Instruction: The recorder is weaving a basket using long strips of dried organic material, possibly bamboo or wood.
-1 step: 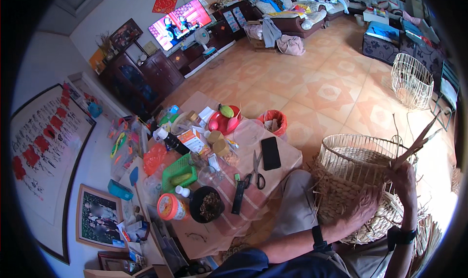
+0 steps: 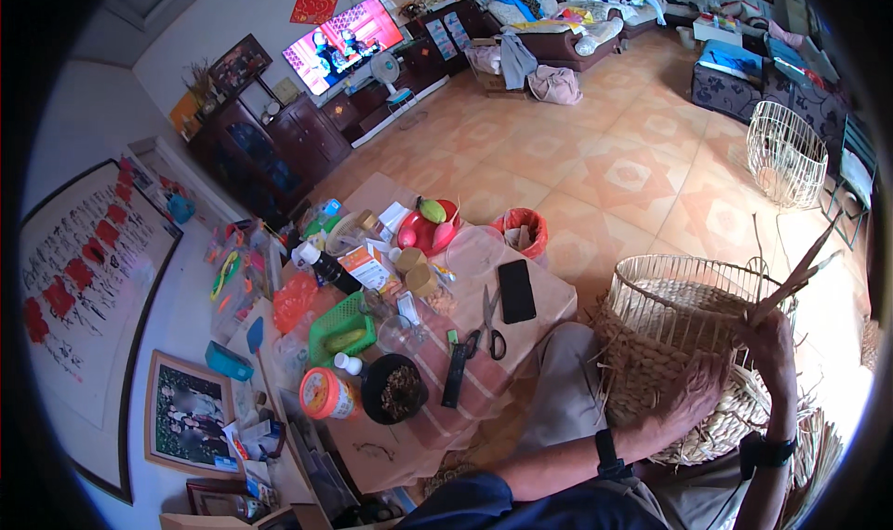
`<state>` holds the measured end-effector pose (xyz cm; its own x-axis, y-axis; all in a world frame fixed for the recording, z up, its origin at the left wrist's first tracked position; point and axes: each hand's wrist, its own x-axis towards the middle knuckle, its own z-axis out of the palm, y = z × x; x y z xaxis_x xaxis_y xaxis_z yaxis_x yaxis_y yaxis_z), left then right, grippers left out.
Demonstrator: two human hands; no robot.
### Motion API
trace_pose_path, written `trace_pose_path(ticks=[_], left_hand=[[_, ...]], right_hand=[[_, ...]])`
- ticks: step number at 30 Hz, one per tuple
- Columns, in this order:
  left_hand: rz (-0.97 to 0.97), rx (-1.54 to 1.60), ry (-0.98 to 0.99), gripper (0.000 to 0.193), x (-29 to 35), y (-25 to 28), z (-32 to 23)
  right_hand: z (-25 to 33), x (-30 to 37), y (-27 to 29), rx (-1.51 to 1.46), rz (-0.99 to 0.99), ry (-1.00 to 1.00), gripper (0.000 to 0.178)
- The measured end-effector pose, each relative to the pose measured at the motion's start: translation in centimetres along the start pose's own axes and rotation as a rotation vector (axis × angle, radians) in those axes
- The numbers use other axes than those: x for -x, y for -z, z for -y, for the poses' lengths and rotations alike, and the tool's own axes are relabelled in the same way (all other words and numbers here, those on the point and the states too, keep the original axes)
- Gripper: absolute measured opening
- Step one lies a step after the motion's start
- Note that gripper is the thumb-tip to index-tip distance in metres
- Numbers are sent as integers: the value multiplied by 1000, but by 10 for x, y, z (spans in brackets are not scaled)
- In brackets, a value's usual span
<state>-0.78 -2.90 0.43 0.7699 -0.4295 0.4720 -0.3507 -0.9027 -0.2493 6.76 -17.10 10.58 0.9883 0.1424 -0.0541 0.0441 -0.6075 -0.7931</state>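
Note:
A half-woven basket (image 2: 651, 344) of thick dried-plant braid, with bare upright ribs round its top, rests tilted on my lap. My left hand (image 2: 698, 386) presses along its woven outer wall, fingers bent in at the weave; their tips are partly hidden. Just right of it, my right hand (image 2: 770, 339) is closed at the basket's right side. Long flat dried-plant strips (image 2: 795, 274) stick up and to the right from its fingers. Loose straw ends (image 2: 817, 460) hang below, beside my right forearm.
On the table to the left lie scissors (image 2: 490, 324), a black phone (image 2: 516, 291), a black bowl (image 2: 394, 390) and a green basket (image 2: 340, 329). A red-lined bin (image 2: 523, 234) stands beyond. Another basket frame (image 2: 788, 155) stands on the tiled floor, far right.
The upper ends of the strips have shifted very slightly. Both hands and the basket stay where they were.

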Motion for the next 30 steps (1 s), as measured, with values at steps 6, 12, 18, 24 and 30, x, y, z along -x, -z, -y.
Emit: trace_pose_path(ticks=[6, 12, 18, 24, 30], left_hand=[[51, -30, -100, 56, 3, -7, -4], [-42, 168, -62, 42, 14, -51, -15], [-109, 617, 5, 33, 5, -59, -7], [-26, 1026, 0, 29, -2, -48, 21], [-101, 983, 50, 29, 18, -68, 15]], right_hand=[[-25, 10, -11, -112, -108, 275, 8], [-44, 12, -26, 430, -274, 346, 9], [-40, 22, -35, 634, -188, 408, 15], [-36, 19, -40, 401, -251, 293, 22], [-41, 27, -40, 445, -184, 219, 28]])
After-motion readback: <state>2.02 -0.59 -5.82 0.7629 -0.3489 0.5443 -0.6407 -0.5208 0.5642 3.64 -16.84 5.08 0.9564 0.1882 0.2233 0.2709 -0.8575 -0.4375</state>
